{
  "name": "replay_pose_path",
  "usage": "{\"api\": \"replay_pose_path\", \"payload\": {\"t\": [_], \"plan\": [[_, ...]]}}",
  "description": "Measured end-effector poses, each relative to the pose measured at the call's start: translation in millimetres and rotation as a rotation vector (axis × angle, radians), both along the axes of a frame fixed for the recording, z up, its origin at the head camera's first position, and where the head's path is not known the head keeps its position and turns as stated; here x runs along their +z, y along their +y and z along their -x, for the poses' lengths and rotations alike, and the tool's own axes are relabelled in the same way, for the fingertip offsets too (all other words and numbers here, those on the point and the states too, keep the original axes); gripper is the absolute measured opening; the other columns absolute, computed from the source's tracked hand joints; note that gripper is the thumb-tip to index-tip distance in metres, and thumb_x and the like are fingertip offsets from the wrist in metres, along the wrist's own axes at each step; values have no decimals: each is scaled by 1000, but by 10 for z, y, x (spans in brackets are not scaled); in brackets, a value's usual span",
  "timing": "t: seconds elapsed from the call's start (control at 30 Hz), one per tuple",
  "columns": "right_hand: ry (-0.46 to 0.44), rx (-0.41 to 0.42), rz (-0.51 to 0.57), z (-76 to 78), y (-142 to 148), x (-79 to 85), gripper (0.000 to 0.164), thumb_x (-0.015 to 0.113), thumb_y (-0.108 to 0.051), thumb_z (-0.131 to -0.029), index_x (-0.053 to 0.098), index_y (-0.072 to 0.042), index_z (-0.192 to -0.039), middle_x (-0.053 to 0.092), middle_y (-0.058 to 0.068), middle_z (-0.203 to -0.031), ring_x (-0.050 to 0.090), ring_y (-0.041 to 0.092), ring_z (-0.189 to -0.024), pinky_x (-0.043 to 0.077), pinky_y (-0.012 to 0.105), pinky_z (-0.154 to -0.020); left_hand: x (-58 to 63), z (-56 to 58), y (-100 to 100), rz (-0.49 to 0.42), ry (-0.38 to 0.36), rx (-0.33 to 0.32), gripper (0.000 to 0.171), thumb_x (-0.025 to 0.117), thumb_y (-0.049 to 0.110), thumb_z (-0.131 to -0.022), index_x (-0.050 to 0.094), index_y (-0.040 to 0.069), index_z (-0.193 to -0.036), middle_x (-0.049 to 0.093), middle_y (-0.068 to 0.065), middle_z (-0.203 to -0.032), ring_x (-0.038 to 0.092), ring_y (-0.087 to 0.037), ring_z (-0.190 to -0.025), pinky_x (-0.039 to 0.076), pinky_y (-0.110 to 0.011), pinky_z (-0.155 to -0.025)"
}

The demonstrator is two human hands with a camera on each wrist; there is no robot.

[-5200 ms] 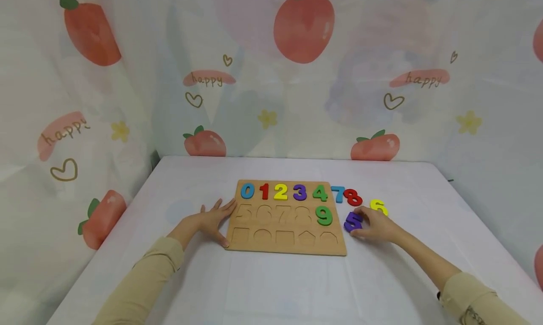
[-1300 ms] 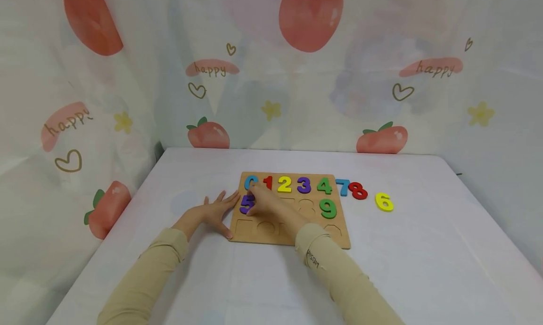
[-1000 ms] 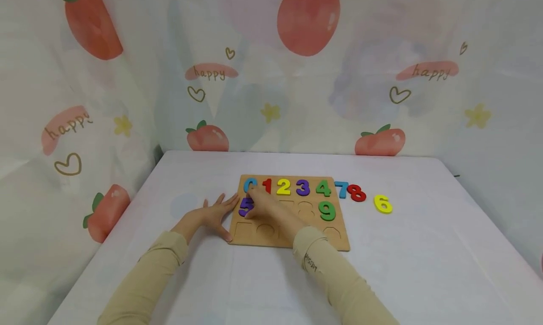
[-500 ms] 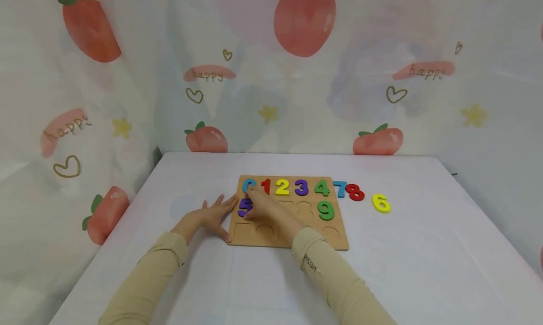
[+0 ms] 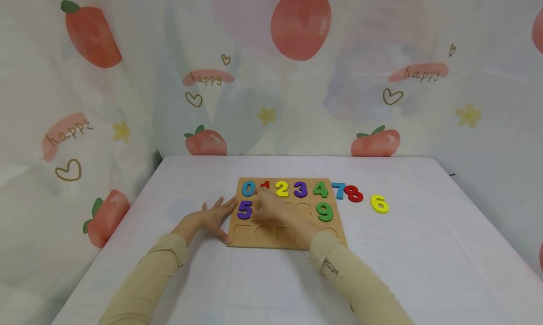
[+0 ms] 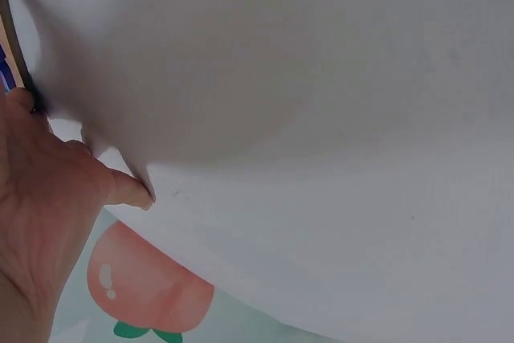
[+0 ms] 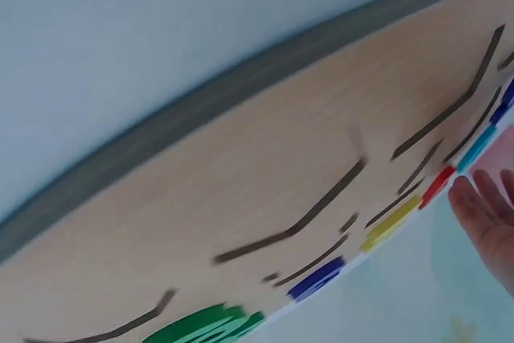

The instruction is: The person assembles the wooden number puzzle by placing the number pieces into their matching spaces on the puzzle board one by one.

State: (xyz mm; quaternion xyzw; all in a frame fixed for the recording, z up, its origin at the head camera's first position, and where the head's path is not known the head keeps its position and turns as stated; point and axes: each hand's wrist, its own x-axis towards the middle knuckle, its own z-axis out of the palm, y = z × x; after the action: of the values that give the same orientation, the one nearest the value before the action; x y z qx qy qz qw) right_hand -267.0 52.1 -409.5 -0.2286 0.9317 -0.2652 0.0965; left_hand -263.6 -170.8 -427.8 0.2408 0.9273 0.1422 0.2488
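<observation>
My left hand spreads its fingers along the left edge of a wooden number puzzle board; the left wrist view shows this hand touching that edge. A purple number 5 piece lies in the second row at the left. My right hand is over the board just right of the 5, apart from it, with nothing visible in its fingers. In the right wrist view the right hand has loosely extended fingers. It partly hides the red 1 and the slots under it.
Blue 0, yellow 2, purple 3 and green 4 line the top row. A green 9 sits below. Blue 7, red 8 and yellow 6 lie to the right.
The purple 5 was carried by my right hand from the table at right to the board's second row. The right hand has since let go and shifted right. My left hand has stayed put.
</observation>
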Motion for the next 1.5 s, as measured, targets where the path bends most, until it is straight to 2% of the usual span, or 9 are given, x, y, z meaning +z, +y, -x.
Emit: {"api": "replay_pose_path", "payload": {"t": [0.13, 0.3, 0.57, 0.83, 1.0, 1.27, 1.5], "plan": [[40, -2, 10, 19, 185, 87, 53, 73, -21, -83, 49, 2, -125, 56, 18, -124, 59, 30, -109, 50, 40, -91, 9, 7, 3, 20, 7, 3, 124, 81, 47, -66, 0, 12, -153, -8, -6, -160, -14, -39, -144, -7, -74, -103], [92, 10, 37, 97, 467, 164, 38, 70, -19, -85, 56, 2, -114, 61, 18, -117, 59, 32, -108, 50, 42, -91, 27, 12, -6, 22, 22, 10, 124, 82, 46, -65, 1, 12, -153, -9, -5, -160, -14, -39, -144, -8, -74, -103], [197, 20, 110, 103, 1080, 160, 34, 69, -15, -86, 59, 3, -113, 63, 22, -115, 58, 38, -109, 47, 49, -94, -12, -40, 23, -2, -3, 5, 124, 82, 46, -65, 2, 11, -152, -7, -7, -160, -13, -40, -144, -8, -74, -102], [273, -77, 93, 109, 1784, 212, 35, 69, -9, -85, 58, 6, -114, 61, 25, -116, 53, 42, -113, 42, 55, -97, -11, -12, 23, -4, 21, -3, 122, 82, 45, -66, 2, 10, -152, -6, -8, -160, -11, -42, -144, -6, -75, -102], [247, -108, 55, 99, 2101, 233, 42, 70, -11, -84, 55, 7, -120, 57, 26, -122, 48, 44, -118, 38, 58, -100, 10, -20, 11, 0, 9, -10, 124, 81, 47, -66, 1, 9, -152, -7, -9, -160, -11, -43, -143, -5, -76, -101], [174, -163, -4, 110, 2412, 259, 54, 71, -16, -84, 49, 4, -129, 49, 26, -133, 41, 45, -124, 35, 60, -103, -5, -25, -19, 12, 22, -11, 125, 82, 48, -64, 2, 11, -152, -8, -8, -160, -10, -43, -144, -5, -77, -101], [20, -167, -74, 66, 2691, 235, 72, 72, -25, -83, 37, 2, -140, 31, 30, -145, 26, 49, -132, 26, 66, -104, -32, -11, 5, 5, 8, -15, 124, 81, 48, -65, 1, 12, -153, -9, -6, -160, -12, -41, -144, -6, -76, -101]]}}
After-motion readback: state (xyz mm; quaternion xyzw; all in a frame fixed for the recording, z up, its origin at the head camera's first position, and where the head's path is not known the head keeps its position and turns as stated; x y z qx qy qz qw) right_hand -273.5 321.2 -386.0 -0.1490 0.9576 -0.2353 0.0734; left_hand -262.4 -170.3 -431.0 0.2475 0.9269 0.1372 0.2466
